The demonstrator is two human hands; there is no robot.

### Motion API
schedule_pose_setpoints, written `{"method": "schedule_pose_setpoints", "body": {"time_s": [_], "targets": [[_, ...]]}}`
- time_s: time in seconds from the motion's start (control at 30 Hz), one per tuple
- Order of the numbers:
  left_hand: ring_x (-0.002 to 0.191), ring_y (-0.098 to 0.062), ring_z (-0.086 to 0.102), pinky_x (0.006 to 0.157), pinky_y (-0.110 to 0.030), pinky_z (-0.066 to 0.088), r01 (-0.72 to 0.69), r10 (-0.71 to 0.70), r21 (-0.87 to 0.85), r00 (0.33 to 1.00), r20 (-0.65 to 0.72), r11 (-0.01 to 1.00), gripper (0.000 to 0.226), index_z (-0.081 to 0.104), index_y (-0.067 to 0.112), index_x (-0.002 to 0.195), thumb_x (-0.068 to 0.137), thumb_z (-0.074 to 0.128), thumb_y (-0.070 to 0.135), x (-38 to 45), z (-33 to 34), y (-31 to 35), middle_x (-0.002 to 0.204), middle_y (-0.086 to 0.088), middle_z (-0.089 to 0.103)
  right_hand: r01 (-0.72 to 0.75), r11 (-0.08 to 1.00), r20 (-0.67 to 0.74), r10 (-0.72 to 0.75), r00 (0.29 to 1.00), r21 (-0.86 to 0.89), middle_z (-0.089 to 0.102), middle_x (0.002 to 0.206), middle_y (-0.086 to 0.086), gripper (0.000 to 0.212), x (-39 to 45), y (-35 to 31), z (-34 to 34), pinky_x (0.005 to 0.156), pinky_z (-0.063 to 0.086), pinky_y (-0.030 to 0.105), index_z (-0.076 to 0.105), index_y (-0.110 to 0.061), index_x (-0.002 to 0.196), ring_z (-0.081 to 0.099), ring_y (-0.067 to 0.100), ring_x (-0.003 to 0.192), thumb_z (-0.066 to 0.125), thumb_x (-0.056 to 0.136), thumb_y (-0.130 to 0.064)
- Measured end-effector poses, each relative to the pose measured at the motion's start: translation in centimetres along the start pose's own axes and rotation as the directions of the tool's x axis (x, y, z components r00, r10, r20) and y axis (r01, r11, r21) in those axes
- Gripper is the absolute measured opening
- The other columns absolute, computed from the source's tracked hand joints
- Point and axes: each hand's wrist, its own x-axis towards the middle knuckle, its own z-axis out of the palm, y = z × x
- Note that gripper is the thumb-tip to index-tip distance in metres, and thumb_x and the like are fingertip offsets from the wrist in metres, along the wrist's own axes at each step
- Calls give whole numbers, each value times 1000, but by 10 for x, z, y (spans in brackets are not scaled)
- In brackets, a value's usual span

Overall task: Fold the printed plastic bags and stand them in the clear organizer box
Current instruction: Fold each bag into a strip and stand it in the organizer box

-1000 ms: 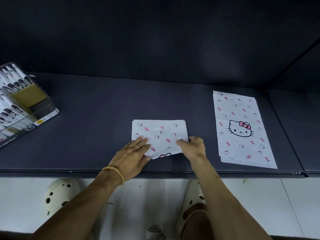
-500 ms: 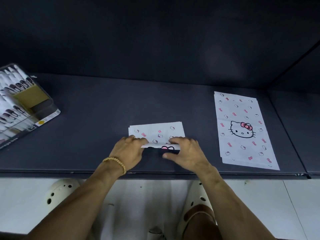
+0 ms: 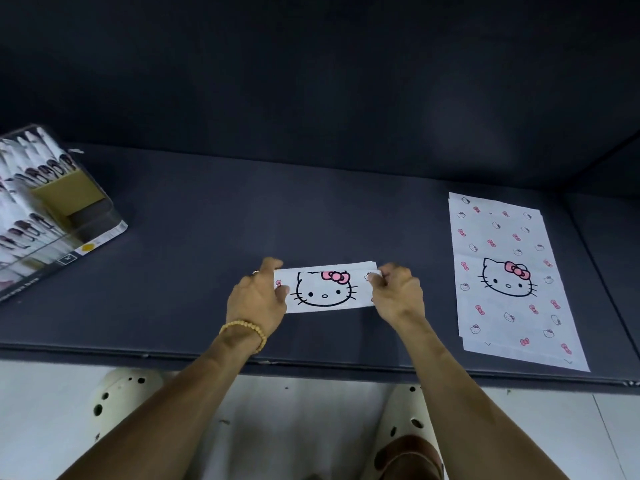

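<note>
Both hands, left hand (image 3: 255, 296) and right hand (image 3: 397, 292), pinch the folded bag (image 3: 325, 289) by its ends; the slippery layers could spring open if either pinch slackens.

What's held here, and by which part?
The folded bag: left hand pinches its left end, right hand pinches its right end.

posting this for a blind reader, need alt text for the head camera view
Two bare hands, left hand and right hand, pinch the ends of a folded white cat-print plastic bag over a dark grey padded surface. Unfolded matching bags lie flat at right; a clear organizer box of folded bags sits far left.
</note>
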Motion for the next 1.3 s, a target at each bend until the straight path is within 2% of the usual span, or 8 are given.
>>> {"method": "schedule_pose_setpoints", "body": {"time_s": [0.2,0.43,0.57,0.67,0.77,0.97,1.2,1.3], "targets": [[99,-30,56,67,-36,45,-2,26,225,994,-102,974,34,57,20,123,89,60,22,0,2,-1,126,-5,49,102,969,-76,-122,990,-227,51,73,1,16,8,-9,11,62,39,32,51,-18,107,52,29,76,44,103,-32],[137,-28,41,115,-42,30,-542,513,302,840,176,784,62,53,7,136,77,58,-12,1,2,-17,145,-6,47,119,982,-133,-138,981,-145,61,79,9,15,4,-10,18,67,41,31,54,-10,105,62,36,84,49,101,-23],[149,-14,-6,119,-29,-10,-569,479,344,819,316,747,53,2,17,154,105,21,27,1,8,-32,157,7,-9,116,977,-254,-160,954,-180,64,103,9,27,-7,-6,20,73,44,34,53,-9,120,62,32,94,58,93,-13],[147,-11,-14,114,-25,-19,-585,486,375,809,330,719,54,-6,20,153,105,16,32,5,9,-33,153,9,-19,275,853,-306,-433,848,-444,63,108,13,37,-21,-14,29,75,48,43,66,-7,110,59,35,95,68,74,0],[148,-14,-8,114,-27,-17,-602,521,346,798,303,720,53,6,17,153,105,26,30,6,8,-32,159,6,-5,606,677,-39,-680,732,-418,61,130,17,47,-40,-28,60,100,49,46,66,0,118,58,37,121,69,71,3],[140,-8,-23,112,-22,-20,-603,513,332,796,323,726,55,-2,19,152,105,23,32,6,7,-36,152,11,-17,548,721,108,-560,821,-423,6,163,10,56,-42,-6,71,121,-5,36,16,-5,155,2,25,151,32,105,-27],[140,-5,-25,113,-22,-19,-598,495,351,798,344,720,55,-7,21,152,105,19,34,8,9,-37,157,10,-16,275,754,36,-318,948,-597,-2,165,4,62,-34,34,37,119,-9,46,3,-10,156,-3,20,152,16,103,-40],[147,-8,-12,120,-28,-8,-571,461,388,818,343,724,55,1,22,155,105,20,35,5,6,-32,161,8,-7,252,753,-12,-326,945,-608,19,162,11,59,-38,25,27,120,0,51,23,-8,154,10,29,151,34,102,-34]]}}
